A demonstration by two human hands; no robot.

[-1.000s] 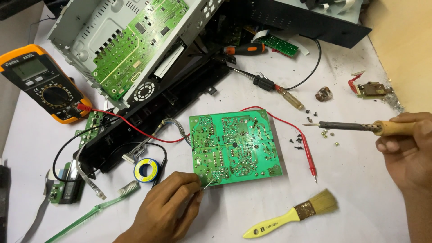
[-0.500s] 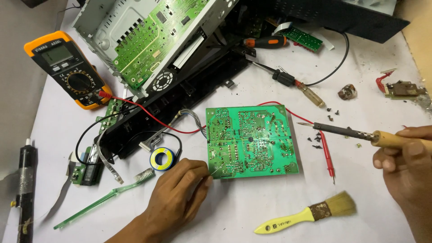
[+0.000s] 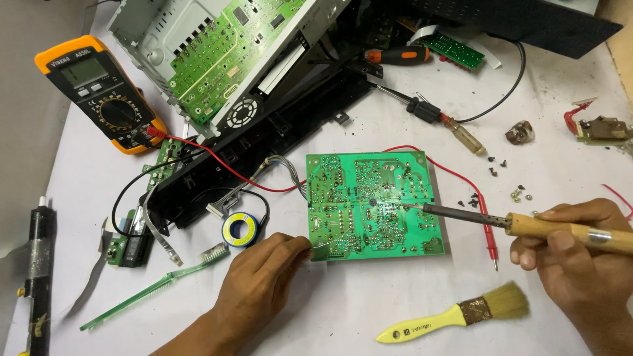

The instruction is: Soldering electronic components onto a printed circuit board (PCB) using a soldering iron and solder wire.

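the soldering iron [image 3: 501,221] tip has reached the green circuit board [image 3: 372,204], right hand [image 3: 567,254] fisted round its handle, left hand [image 3: 264,283] pinching the board's corner.

We see bright, even light across the white table [image 3: 395,310], with only soft shadows under our hands. Focus is sharp throughout, with slight bending near the edges.

The right hand [image 3: 572,247] is bringing the soldering iron [image 3: 501,221] in from off the board, its tip now touching the green circuit board [image 3: 372,204], while the left hand [image 3: 264,277] is shifting to pinch the board's lower left corner.
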